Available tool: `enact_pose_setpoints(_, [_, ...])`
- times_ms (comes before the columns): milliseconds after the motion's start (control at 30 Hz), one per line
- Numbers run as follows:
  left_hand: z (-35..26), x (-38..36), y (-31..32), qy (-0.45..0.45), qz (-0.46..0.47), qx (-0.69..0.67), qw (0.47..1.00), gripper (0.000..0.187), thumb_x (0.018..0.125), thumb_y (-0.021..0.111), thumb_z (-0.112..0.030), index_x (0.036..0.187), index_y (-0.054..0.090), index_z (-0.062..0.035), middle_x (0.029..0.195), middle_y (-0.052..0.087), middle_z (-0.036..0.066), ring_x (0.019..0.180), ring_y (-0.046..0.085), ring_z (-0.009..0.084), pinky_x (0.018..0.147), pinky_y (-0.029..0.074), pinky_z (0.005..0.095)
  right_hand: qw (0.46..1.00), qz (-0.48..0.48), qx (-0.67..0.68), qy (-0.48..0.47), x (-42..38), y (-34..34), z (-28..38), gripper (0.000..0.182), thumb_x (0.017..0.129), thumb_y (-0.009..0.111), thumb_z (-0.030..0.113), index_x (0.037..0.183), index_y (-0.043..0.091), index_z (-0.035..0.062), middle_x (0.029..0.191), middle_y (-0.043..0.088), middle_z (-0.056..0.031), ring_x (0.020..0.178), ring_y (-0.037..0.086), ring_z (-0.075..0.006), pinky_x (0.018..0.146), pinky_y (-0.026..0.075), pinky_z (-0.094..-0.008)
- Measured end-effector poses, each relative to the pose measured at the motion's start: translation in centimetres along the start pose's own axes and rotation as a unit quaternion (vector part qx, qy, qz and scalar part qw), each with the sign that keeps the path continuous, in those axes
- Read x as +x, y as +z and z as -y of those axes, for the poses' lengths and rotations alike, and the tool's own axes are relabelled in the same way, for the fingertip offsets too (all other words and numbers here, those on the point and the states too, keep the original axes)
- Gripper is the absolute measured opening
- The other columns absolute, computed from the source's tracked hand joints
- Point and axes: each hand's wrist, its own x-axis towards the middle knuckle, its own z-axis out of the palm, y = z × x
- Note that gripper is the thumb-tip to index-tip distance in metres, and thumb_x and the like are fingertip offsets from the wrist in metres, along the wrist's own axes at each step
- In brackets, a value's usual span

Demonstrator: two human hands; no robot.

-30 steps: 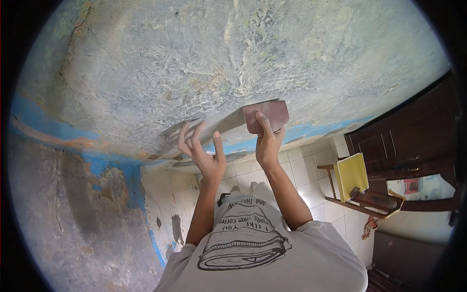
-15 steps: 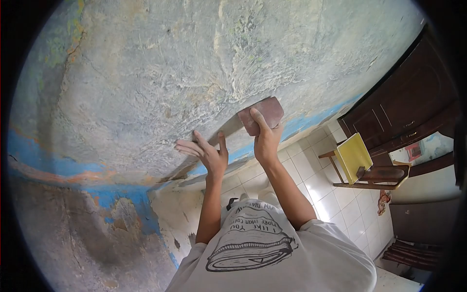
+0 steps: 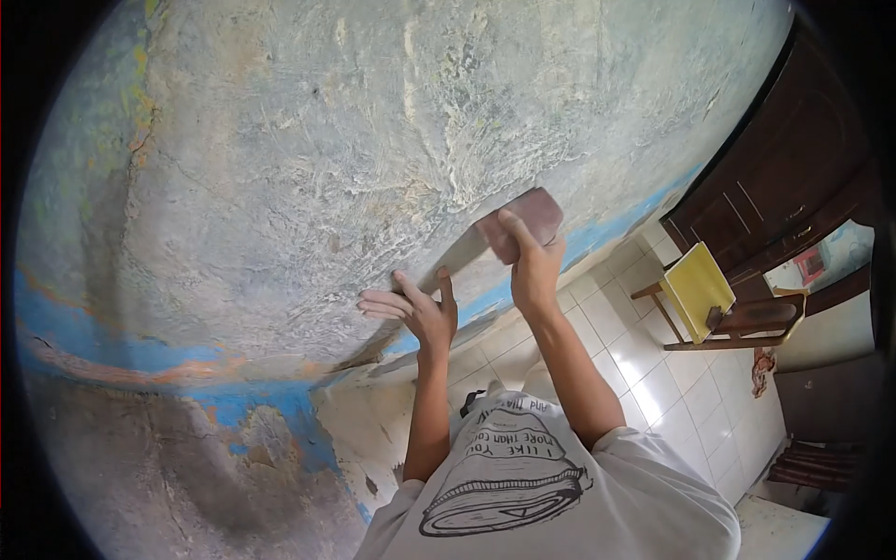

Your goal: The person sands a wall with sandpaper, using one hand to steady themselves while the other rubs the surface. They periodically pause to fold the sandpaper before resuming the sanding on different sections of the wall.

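My right hand (image 3: 539, 266) grips a reddish-brown piece of sandpaper (image 3: 523, 224), with the thumb across its near face. The sandpaper lies against the rough, patchy grey wall (image 3: 308, 187), just above a blue painted band (image 3: 584, 245). Lower and to the left, my left hand (image 3: 420, 313) is open, fingers spread and at the wall surface, holding nothing. Whether the sandpaper is wrapped round a block is hidden from this angle.
A wooden chair with a yellow panel (image 3: 695, 291) stands on the white tiled floor (image 3: 607, 313) at the right. Behind it is a dark wooden cabinet (image 3: 775, 177). At the lower left, a second stained wall (image 3: 177, 467) meets the first.
The whole view has shifted, so wall, chair and hands appear farther right and mostly lower. Both hands keep nearly the same pose, the right still gripping the sandpaper.
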Motion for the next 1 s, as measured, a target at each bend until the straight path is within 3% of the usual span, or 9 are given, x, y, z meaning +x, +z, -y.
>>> enact_pose_setpoints(100, [-0.3, -0.1, -0.3, -0.006, 0.016, 0.013, 1.0, 0.102, 0.105, 0.06, -0.047, 0.168, -0.007, -0.0025, 0.158, -0.031, 0.047, 0.145, -0.033, 0.0648, 0.108, -0.019, 0.0794, 0.996, -0.063, 0.0, -0.061, -0.6, 1.3, 0.0, 0.017, 0.091, 0.081, 0.014, 0.095, 0.075, -0.0007, 0.09, 0.074, -0.0049, 0.076, 0.067, -0.0118, 0.067, 0.05, -0.0275])
enact_pose_setpoints(200, [-0.6, -0.1, 0.0, -0.016, 0.016, 0.006, 1.0, 0.102, 0.105, 0.06, -0.047, 0.168, -0.007, -0.0024, 0.158, -0.032, 0.046, 0.145, -0.034, 0.0641, 0.108, -0.019, 0.0797, 0.997, -0.023, -0.056, -0.047, -0.3, 0.2, -0.9, 0.015, 0.091, 0.081, 0.013, 0.093, 0.074, 0.0004, 0.087, 0.072, -0.0031, 0.072, 0.064, -0.0114, 0.063, 0.048, -0.026])
enact_pose_setpoints(233, [-0.4, -0.1, -0.3, -0.011, 0.017, 0.002, 1.0, 0.102, 0.105, 0.061, -0.047, 0.168, -0.007, -0.0025, 0.158, -0.032, 0.046, 0.145, -0.035, 0.0638, 0.108, -0.019, 0.0797, 0.999, -0.032, 0.036, 0.018, 1.2, -0.8, -0.3, 0.014, 0.09, 0.081, 0.013, 0.092, 0.074, 0.0009, 0.086, 0.071, -0.0021, 0.072, 0.063, -0.0116, 0.062, 0.046, -0.0252])
enact_pose_setpoints(333, [-0.4, 0.0, -0.3, -0.018, 0.018, -0.008, 1.0, 0.102, 0.105, 0.061, -0.047, 0.168, -0.007, -0.0028, 0.158, -0.033, 0.045, 0.145, -0.036, 0.0637, 0.107, -0.019, 0.0801, 0.999, -0.036, 0.034, -0.018, 0.3, 0.4, 0.0, 0.015, 0.091, 0.081, 0.012, 0.095, 0.074, -0.0005, 0.091, 0.073, -0.0053, 0.073, 0.064, -0.0124, 0.064, 0.049, -0.0258])
enact_pose_setpoints(433, [-0.7, -0.1, -0.1, -0.025, 0.021, -0.01, 0.999, 0.102, 0.105, 0.06, -0.047, 0.168, -0.006, -0.0026, 0.157, -0.034, 0.045, 0.144, -0.036, 0.0643, 0.107, -0.019, 0.0804, 0.996, 0.001, -0.08, -0.035, -1.5, 1.1, -0.9, 0.015, 0.092, 0.079, 0.011, 0.098, 0.074, -0.0017, 0.094, 0.074, -0.0068, 0.076, 0.068, -0.0132, 0.066, 0.052, -0.0274])
enact_pose_setpoints(533, [-0.6, 0.0, -0.2, -0.023, 0.023, -0.004, 0.999, 0.102, 0.105, 0.06, -0.047, 0.168, -0.006, -0.0028, 0.157, -0.034, 0.045, 0.144, -0.035, 0.065, 0.108, -0.018, 0.0805, 0.999, 0.006, 0.032, 0.019, -0.5, 0.4, 0.4, 0.015, 0.092, 0.079, 0.01, 0.099, 0.074, -0.0023, 0.094, 0.075, -0.0069, 0.079, 0.07, -0.0138, 0.069, 0.054, -0.0285])
enact_pose_setpoints(667, [-0.2, -0.3, 0.1, -0.027, 0.015, -0.009, 0.999, 0.105, 0.102, 0.064, -0.047, 0.169, -0.006, -0.0076, 0.157, -0.03, 0.048, 0.144, -0.034, 0.0669, 0.107, -0.018, 0.0808, 0.999, -0.026, 0.015, -0.018, -0.2, 0.7, -0.8, 0.017, 0.091, 0.08, 0.01, 0.1, 0.074, -0.0031, 0.094, 0.075, -0.0068, 0.078, 0.069, -0.0135, 0.07, 0.053, -0.0282])
enact_pose_setpoints(800, [-0.3, -0.1, -0.1, -0.017, 0.012, -0.005, 1.0, 0.105, 0.102, 0.064, -0.048, 0.169, -0.005, -0.0073, 0.157, -0.029, 0.048, 0.144, -0.034, 0.066, 0.108, -0.017, 0.0807, 0.999, 0.0, -0.04, -0.005, -1.8, 1.6, -0.7, 0.016, 0.09, 0.081, 0.012, 0.096, 0.075, -0.002, 0.091, 0.075, -0.0058, 0.077, 0.068, -0.0129, 0.072, 0.053, -0.0286])
enact_pose_setpoints(1000, [-0.5, 0.1, 0.0, -0.019, 0.008, -0.006, 1.0, 0.104, 0.102, 0.062, -0.05, 0.168, -0.004, -0.0037, 0.157, -0.029, 0.049, 0.142, -0.034, 0.068, 0.107, -0.017, 0.0819, 1.0, -0.007, 0.014, -0.02, 0.3, 0.4, -0.6, 0.012, 0.091, 0.077, 0.007, 0.099, 0.073, -0.0012, 0.092, 0.073, -0.0057, 0.077, 0.069, -0.0135, 0.068, 0.051, -0.0275])
